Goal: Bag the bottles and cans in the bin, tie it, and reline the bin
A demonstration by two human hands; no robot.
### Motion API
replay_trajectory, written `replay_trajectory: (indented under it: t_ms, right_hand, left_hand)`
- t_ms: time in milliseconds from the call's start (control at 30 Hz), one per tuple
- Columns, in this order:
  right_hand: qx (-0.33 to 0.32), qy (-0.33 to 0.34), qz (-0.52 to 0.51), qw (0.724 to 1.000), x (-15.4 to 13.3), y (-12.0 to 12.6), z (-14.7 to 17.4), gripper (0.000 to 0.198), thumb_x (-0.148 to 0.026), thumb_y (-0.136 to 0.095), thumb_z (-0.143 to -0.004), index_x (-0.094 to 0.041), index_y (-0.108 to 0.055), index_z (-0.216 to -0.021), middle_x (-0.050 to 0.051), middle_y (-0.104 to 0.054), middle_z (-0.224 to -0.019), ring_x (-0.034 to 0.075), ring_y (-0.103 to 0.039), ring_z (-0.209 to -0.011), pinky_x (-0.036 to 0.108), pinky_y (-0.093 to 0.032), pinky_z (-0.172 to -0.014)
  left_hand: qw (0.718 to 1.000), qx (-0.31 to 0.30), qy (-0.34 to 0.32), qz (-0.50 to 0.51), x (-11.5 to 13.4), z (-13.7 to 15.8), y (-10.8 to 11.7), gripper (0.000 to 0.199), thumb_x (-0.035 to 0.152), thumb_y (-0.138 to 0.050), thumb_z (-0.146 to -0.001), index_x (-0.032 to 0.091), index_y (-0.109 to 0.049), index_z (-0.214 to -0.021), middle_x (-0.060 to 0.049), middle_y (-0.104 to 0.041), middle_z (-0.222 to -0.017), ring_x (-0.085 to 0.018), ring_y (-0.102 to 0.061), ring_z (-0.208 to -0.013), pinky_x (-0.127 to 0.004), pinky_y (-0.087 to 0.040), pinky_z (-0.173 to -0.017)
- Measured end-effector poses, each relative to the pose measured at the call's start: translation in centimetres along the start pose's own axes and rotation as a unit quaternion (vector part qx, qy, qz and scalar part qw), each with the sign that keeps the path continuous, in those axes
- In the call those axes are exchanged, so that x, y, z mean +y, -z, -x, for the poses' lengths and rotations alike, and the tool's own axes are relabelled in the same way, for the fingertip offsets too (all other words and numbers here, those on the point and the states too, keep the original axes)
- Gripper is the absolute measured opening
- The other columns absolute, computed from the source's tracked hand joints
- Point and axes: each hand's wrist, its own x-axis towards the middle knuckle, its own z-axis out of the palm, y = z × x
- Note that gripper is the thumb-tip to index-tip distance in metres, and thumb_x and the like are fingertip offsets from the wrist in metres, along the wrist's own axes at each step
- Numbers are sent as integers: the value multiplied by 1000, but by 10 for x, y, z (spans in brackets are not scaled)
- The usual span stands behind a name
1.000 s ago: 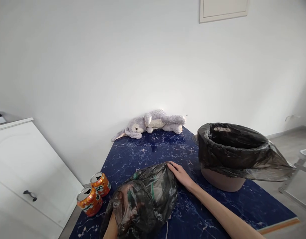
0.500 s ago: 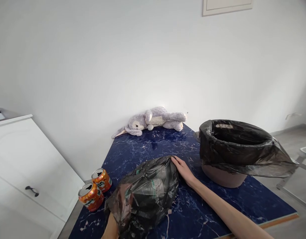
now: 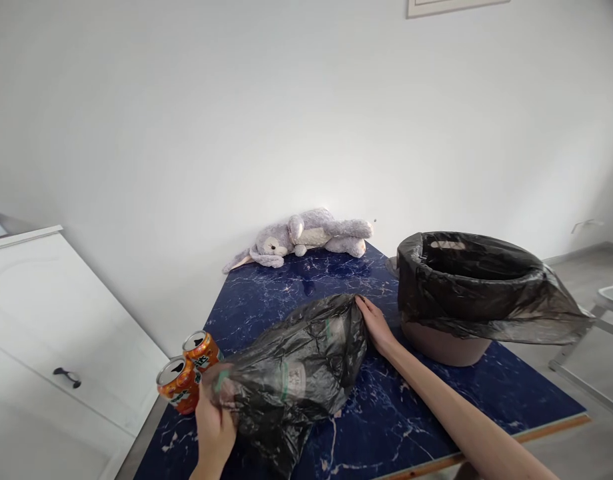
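Observation:
A thin black plastic bag (image 3: pixel 311 353) lies slanted across the table. Through its film show pale items with green bands. My right hand (image 3: pixel 376 327) is closed on the bag's far right corner. At the bag's left end, my left hand (image 3: pixel 214 413) has its fingers curled around something with a green edge, blurred and partly behind the film. Close beside that hand stand two opened orange drink cans, the nearer can (image 3: pixel 179 387) and the farther can (image 3: pixel 201 350).
A brownish bin (image 3: pixel 444 345) lined with a black bag (image 3: pixel 456 303) stands at the table's right. A grey plush rabbit (image 3: pixel 311 237) lies along the wall. The blue marbled table (image 3: pixel 371 427) has a wooden edge; a white cabinet (image 3: pixel 51 347) is at left.
My left hand has drawn back leftward from deeper in the bag to its left end, beside the cans. My right hand has shifted slightly up and right with the bag's corner.

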Motion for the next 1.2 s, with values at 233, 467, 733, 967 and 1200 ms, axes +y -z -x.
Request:
replay_trajectory:
  t_ms: [233, 467, 733, 967, 1200]
  right_hand:
    - [45, -58, -123, 990, 7, 11, -19, 33, -47, -65, -106, -22, -71, -127, 10, -73, -131, 23, -72, -111, 45, -59, -100]
    - [42, -100, -228, 968, 5, 17, -23, 28, -39, -68, -106, -19, -70, -125, 9, -71, -127, 22, -72, -106, 42, -63, -92]
    - [28, -128, -267, 955, 3, 18, -22, 25, -38, -68, -106, -17, -71, -120, 9, -73, -123, 21, -72, -104, 42, -63, -91]
    - [25, -144, -272, 951, 1, 20, -19, 25, -39, -68, -105, -17, -72, -117, 8, -75, -119, 21, -74, -101, 41, -63, -91]
    - [16, -148, -281, 948, 0, 18, -19, 24, -38, -68, -106, -17, -72, -117, 8, -74, -120, 21, -73, -103, 42, -63, -91]
  left_hand:
    - [977, 156, -117, -84, 34, -25, 70, 32, 49, -58, -98, 21, -64, -111, -10, -74, -103, -22, -71, -79, -32, -54, -70]
    - [967, 157, -112, -167, 88, -70, 102, 35, 55, -62, -94, 24, -63, -110, -6, -73, -100, -25, -70, -84, -38, -53, -83]
    - [956, 49, -110, -266, 84, -125, 62, 40, 65, -56, -93, 26, -59, -103, 1, -63, -75, -22, -63, -71, -31, -42, -65]
    - [949, 8, -93, -300, 69, -141, 48, 46, 69, -51, -96, 26, -59, -110, -2, -67, -82, -27, -66, -78, -31, -39, -64]
    - [940, -13, -87, -330, 65, -147, 42, 53, 72, -44, -100, 25, -60, -118, -7, -73, -101, -30, -69, -86, -34, -41, -65]
